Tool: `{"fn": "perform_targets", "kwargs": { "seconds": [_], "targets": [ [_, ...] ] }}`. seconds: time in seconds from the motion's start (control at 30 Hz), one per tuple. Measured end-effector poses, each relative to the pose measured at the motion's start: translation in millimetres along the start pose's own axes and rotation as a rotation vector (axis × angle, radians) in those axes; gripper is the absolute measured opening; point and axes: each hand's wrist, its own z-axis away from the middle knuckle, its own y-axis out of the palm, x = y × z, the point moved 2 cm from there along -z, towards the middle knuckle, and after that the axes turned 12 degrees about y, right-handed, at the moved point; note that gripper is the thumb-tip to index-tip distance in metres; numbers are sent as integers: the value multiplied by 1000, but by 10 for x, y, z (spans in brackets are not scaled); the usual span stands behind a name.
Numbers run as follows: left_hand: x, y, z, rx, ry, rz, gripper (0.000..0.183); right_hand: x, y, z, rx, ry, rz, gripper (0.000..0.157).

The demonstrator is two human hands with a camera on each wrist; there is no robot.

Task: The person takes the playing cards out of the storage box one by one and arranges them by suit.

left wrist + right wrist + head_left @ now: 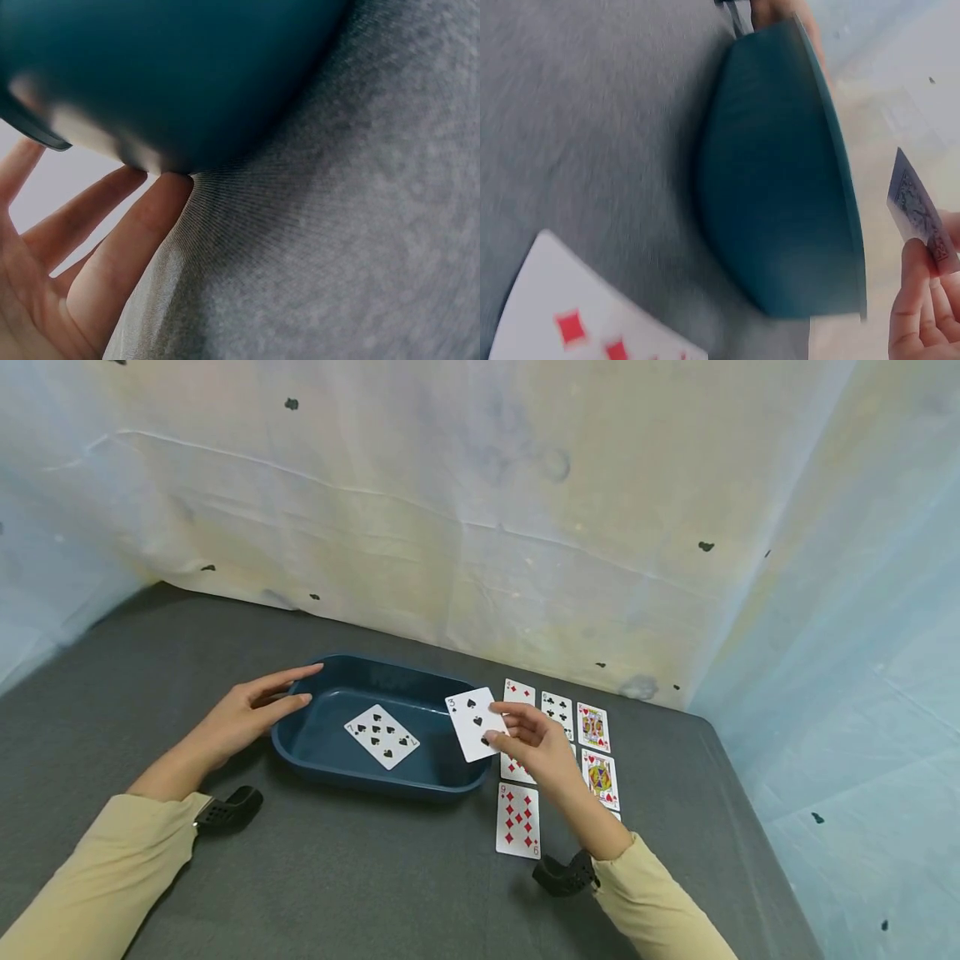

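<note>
My right hand point(536, 747) pinches a three of spades card point(472, 720) between thumb and fingers, over the right end of a dark blue tray point(375, 781). In the right wrist view, the patterned back of this card point(915, 206) shows above the fingertips. A seven of spades point(381, 737) lies face up inside the tray. My left hand point(247, 710) touches the tray's left end, fingers fairly straight at the rim. Seen from the left wrist, fingertips point(176, 187) meet the tray's outer wall point(187, 75).
Right of the tray, face-up cards lie in columns: a nine of diamonds point(517, 820) in front, other diamonds behind it, a six of clubs point(557, 710), a king point(593, 727) and a jack point(601, 779). My right forearm partly covers them. A cloth wall point(450, 568) hangs behind the grey table point(360, 877).
</note>
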Motion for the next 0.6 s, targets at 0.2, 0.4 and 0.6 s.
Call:
{"fn": "perform_targets", "kwargs": {
  "seconds": [0.2, 0.4, 0.6],
  "targets": [
    [10, 2, -3, -3, -8, -10, 58, -119, -260, 22, -105, 17, -15, 41],
    [3, -11, 5, -13, 0, -6, 57, -265, -493, -24, -248, 57, 18, 41],
    [-5, -13, 8, -18, 5, 2, 56, -407, -681, -90, -360, 78, 24, 42]
  ]
}}
